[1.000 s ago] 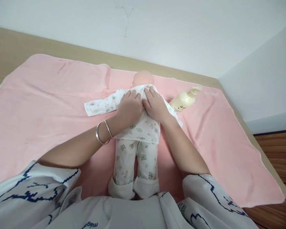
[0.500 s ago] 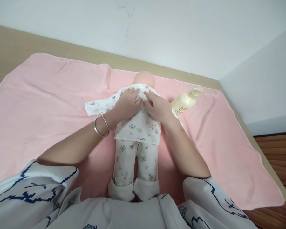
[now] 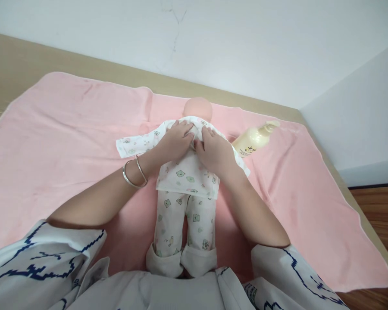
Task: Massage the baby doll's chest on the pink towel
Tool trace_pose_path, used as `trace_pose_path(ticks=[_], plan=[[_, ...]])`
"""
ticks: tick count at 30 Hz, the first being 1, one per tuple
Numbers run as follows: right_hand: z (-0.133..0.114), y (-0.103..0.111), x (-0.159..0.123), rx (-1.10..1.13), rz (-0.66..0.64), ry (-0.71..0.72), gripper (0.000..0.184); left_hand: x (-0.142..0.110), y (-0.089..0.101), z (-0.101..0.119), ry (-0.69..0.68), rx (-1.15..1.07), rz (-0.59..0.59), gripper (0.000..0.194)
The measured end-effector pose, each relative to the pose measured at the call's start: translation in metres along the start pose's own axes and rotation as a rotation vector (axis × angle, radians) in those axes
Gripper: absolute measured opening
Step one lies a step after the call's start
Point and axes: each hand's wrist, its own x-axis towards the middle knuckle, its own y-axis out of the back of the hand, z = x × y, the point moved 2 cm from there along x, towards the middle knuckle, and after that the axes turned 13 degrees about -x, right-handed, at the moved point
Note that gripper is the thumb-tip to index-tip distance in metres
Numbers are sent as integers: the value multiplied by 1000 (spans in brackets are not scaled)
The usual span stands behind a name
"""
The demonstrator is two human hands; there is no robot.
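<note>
A baby doll [image 3: 198, 108] in printed white clothes lies face down, its bare head away from me. My left hand [image 3: 177, 141] rests on the upper back of the doll's white shirt [image 3: 187, 176], its fingers stretched out. Beside it my right hand [image 3: 215, 148] lies on the same cloth, also with fingers extended, and the two thumbs nearly meet near the spine. The doll's trousers [image 3: 171, 219] have turned-up cuffs and point toward me. One shirt sleeve [image 3: 134, 145] spreads out to the left; the other is partly hidden by my right arm.
A pale yellow pump bottle [image 3: 254, 140] lies on its side right of the doll. Under everything is a pink blanket [image 3: 67, 129] on a wooden table [image 3: 100, 66]. A white wall [image 3: 245, 51] stands behind, and a brown wood floor [image 3: 375, 215] shows at the right.
Both hands stay on the doll's upper back. The right fingers have shifted slightly and point more away from me. The view has moved a little; the doll and bottle lie as before.
</note>
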Motion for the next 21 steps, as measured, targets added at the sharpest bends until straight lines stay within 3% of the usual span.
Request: trace_pose_path(ticks=[4,7,13,21], plan=[[-15,4,-12,-20,10,-7,61,2,-13,-13,-44,21,101,53],[-9,3,-6,48,23,1,57,-1,-22,-21,-41,34,170,57],[14,-14,19,137,54,28,59,0,-25,-23,-33,44,185,57],[20,-33,29,168,81,28,68,-2,-25,-18,-15,56,187,57]])
